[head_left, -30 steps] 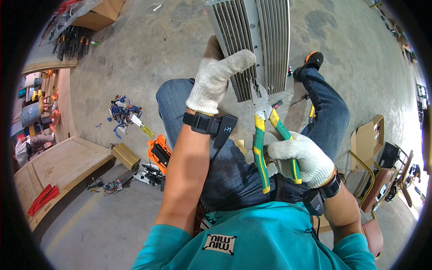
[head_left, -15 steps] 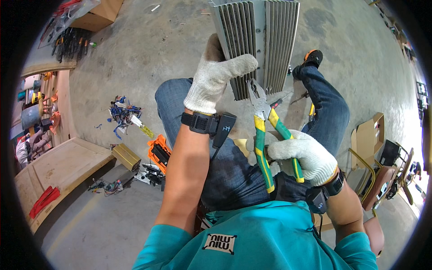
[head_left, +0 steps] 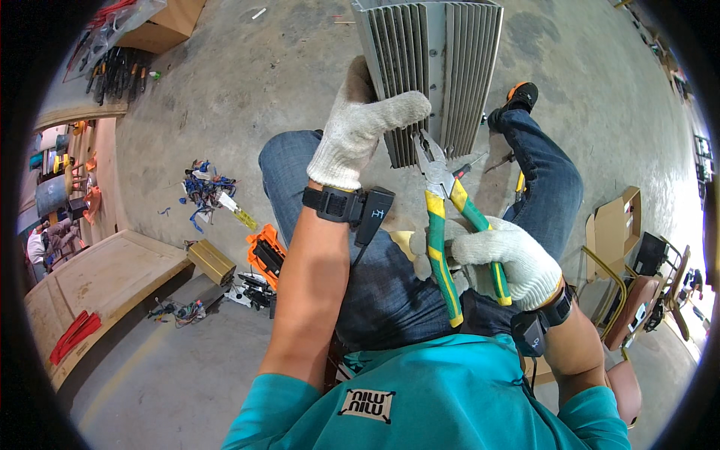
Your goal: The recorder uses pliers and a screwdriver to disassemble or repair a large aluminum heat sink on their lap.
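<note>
In a white knitted glove, my left hand (head_left: 367, 120) grips a grey finned metal heat sink (head_left: 465, 71) by its left edge, the thumb lying across the fins. My right hand (head_left: 502, 259), gloved too, is closed round combination pliers (head_left: 437, 225) with green and yellow handles. The handles stand apart, and the jaws point up at the heat sink's lower end, by the strip between its two fin banks. Whether the jaws touch or pinch anything there is hard to make out. The right fingers are partly hidden behind the handles.
A screwdriver (head_left: 466, 166) lies on the floor beyond the pliers. To the left are a heap of blue wires (head_left: 206, 187), a gold metal case (head_left: 211, 262), an orange tool part (head_left: 265, 253) and a wooden board (head_left: 112, 274) with red gloves. Right, an open cardboard box (head_left: 613, 229) stands near a chair.
The pliers have shifted very slightly to the right and turned a little. The heat sink has tipped slightly in my left hand, which keeps its hold.
</note>
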Available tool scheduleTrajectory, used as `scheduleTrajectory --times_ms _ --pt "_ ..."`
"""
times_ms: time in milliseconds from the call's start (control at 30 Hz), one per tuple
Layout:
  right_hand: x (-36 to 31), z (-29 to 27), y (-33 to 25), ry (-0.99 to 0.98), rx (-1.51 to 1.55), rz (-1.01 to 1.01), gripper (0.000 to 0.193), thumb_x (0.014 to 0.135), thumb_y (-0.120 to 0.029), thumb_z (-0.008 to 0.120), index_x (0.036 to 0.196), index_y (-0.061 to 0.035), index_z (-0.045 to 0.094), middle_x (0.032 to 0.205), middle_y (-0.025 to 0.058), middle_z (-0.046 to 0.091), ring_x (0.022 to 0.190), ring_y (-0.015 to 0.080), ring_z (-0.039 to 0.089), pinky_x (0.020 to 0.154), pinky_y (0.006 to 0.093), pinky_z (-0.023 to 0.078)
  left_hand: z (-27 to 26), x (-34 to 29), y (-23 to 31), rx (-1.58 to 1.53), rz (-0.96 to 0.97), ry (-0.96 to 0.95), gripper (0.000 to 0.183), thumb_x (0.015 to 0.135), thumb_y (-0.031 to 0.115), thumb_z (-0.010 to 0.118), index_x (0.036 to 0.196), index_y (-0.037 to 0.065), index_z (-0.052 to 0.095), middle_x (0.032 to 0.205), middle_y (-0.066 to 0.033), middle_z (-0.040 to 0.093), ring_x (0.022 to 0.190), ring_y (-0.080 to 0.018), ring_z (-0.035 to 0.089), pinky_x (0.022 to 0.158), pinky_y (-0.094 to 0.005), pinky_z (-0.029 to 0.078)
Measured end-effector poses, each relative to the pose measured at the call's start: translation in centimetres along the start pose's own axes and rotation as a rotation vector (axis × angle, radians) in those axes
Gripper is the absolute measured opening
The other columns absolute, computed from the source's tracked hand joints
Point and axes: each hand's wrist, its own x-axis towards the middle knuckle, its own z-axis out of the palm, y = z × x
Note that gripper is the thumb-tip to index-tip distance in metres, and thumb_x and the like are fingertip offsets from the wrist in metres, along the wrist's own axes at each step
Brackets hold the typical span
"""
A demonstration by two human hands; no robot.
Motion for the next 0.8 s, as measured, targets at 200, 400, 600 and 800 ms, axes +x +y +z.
scheduleTrajectory --times_ms 200,400,600,800 --pt "0.4 0.0 0.3 0.004 -0.021 0.015 0.052 0.097 -0.015 0.077 0.140 0.0108 0.063 0.125 0.0220 0.074 0.113 0.0329 0.074 0.104 0.0413 0.057 -0.1 0.1 0.1 0.000 -0.008 -0.015 0.085 0.075 0.019 0.102 0.142 0.000 0.054 0.126 -0.0114 0.072 0.112 -0.0215 0.073 0.097 -0.0382 0.063" --pt "-0.1 0.6 0.3 -0.004 0.065 0.002 0.054 0.096 -0.017 0.078 0.140 0.0110 0.062 0.127 0.0213 0.074 0.114 0.0335 0.074 0.105 0.0431 0.057 0.1 0.0 0.0 0.035 0.005 0.006 0.085 0.075 0.017 0.101 0.143 0.000 0.054 0.126 -0.0110 0.072 0.113 -0.0208 0.072 0.096 -0.0374 0.062" --pt "0.4 0.9 0.9 0.004 0.140 0.002 0.056 0.097 -0.017 0.079 0.141 0.0110 0.061 0.130 0.0228 0.074 0.115 0.0358 0.074 0.106 0.0446 0.059 0.1 0.1 0.0 0.009 -0.006 -0.001 0.083 0.075 0.015 0.101 0.142 0.001 0.054 0.125 -0.0104 0.071 0.112 -0.0205 0.072 0.095 -0.0379 0.063" --pt "0.3 0.9 0.9 -0.038 0.217 -0.014 0.056 0.096 -0.017 0.079 0.141 0.0116 0.061 0.127 0.0225 0.074 0.113 0.0348 0.075 0.104 0.0436 0.060 0.1 0.0 0.2 0.000 -0.035 0.000 0.082 0.076 0.013 0.100 0.143 0.002 0.055 0.126 -0.0100 0.071 0.110 -0.0209 0.073 0.095 -0.0390 0.063"
